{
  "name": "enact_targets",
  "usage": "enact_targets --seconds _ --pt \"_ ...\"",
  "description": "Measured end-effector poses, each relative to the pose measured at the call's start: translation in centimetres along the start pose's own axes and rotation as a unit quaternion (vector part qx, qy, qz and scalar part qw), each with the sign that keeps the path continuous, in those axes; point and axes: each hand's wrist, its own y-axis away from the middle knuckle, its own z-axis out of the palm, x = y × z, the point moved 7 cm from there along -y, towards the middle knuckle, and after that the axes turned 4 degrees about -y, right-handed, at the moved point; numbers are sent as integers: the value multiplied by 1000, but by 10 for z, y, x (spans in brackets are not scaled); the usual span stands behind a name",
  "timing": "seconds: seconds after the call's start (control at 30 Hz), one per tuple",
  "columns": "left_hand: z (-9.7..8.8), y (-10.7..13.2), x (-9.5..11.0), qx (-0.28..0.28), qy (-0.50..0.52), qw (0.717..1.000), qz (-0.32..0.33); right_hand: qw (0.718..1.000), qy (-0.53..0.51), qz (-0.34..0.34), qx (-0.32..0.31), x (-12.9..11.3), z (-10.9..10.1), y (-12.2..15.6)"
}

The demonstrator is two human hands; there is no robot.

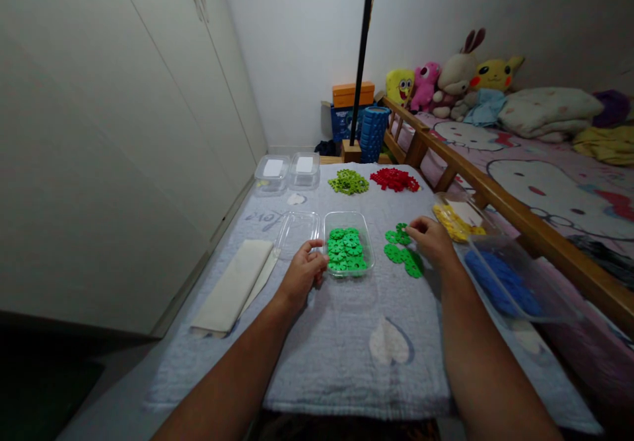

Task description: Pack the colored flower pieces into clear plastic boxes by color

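A clear plastic box [367, 241] filled with dark green plastic discs stands in the middle of a grey cloth [347, 335]. My left hand [303, 273] grips its left wall with curled fingers. My right hand [432, 239] rests on a loose pile of dark green discs [402, 255] right of the box, fingertips pinched on one of them. The box's clear lid [296, 231] lies just left of the box.
Light green discs [349, 181] and red discs [394, 179] lie in piles at the far end. Two closed clear boxes [287, 171] stand far left. Boxes of yellow pieces [456, 222] and blue pieces [500, 281] sit at the right by the wooden bed rail [500, 197]. A folded white cloth [232, 285] lies left.
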Motion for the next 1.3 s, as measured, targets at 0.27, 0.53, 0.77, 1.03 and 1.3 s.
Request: enact_targets --seconds 0.27,0.53,0.77,1.03,1.3 --pt "1 0 0 -5 2 1000 3 985 -97 -146 -12 -85 38 31" --pt "0 -2 -1 -5 0 1000 5 973 -31 -229 -23 -104 69 37" --pt "0 -3 -3 -7 7 1000 3 971 36 -236 -25 -105 79 36" --pt "0 -1 0 -7 5 1000 1 991 9 -102 81 -55 23 9" --pt "0 0 -1 -2 1 1000 -4 992 111 -4 -60 19 18 -8"
